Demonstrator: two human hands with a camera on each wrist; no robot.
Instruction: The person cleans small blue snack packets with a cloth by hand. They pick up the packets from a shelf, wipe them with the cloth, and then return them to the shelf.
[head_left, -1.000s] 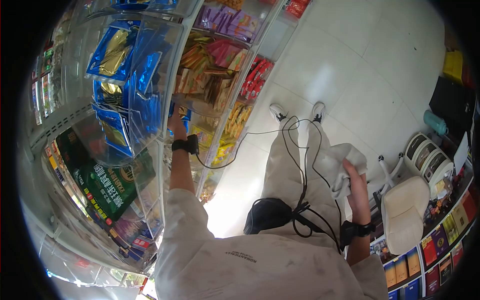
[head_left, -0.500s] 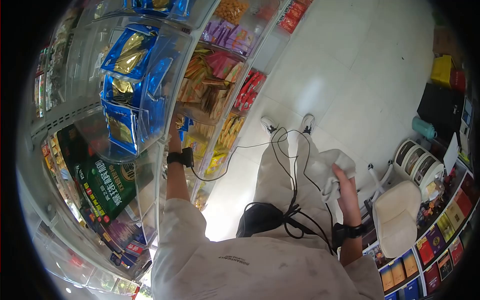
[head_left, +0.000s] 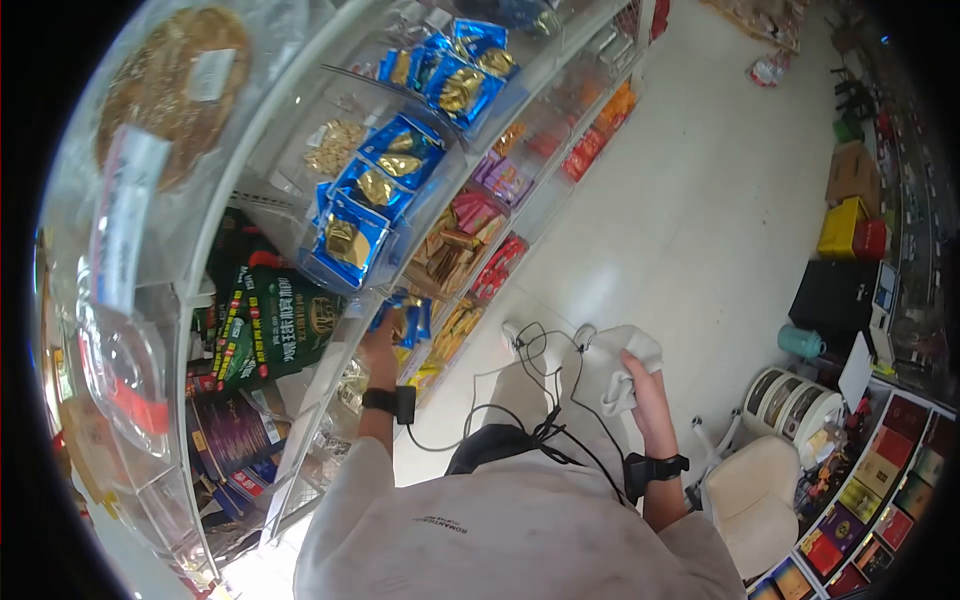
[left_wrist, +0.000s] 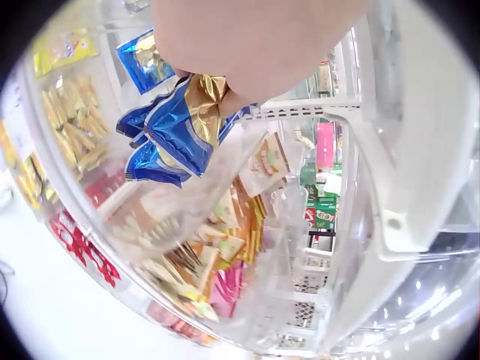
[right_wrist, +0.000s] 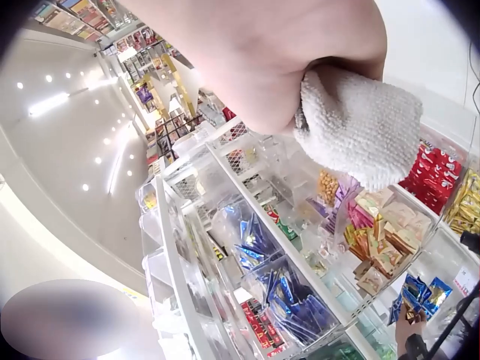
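My left hand (head_left: pixel 378 355) grips a few blue-and-gold foil snack packets (left_wrist: pixel 176 135) at the shelf's lower tier. In the left wrist view the fingers pinch them from above, and the foil is creased. Another blue packet (left_wrist: pixel 142 60) lies just beyond the hand in that view. Higher up, a clear bin (head_left: pixel 385 285) holds several similar blue packets (head_left: pixel 350 240). In front of my body, away from the shelf, my right hand (head_left: pixel 652 405) holds a bunched whitish terry cloth (right_wrist: pixel 360 120), its free end spilling past the fingers.
Clear bins of wrapped snacks (head_left: pixel 455 245) line the shelf, with red packets (head_left: pixel 498 265) along the aisle side. A large green bag (head_left: pixel 265 325) sits behind the left arm. Black cables (head_left: pixel 540 425) hang before my body. At the right stands a cream chair (head_left: pixel 750 490).
The head view has shifted, showing more of the shelf and aisle. My left hand, earlier mostly hidden behind the bin, now shows with the blue packets. My right hand keeps holding the cloth.
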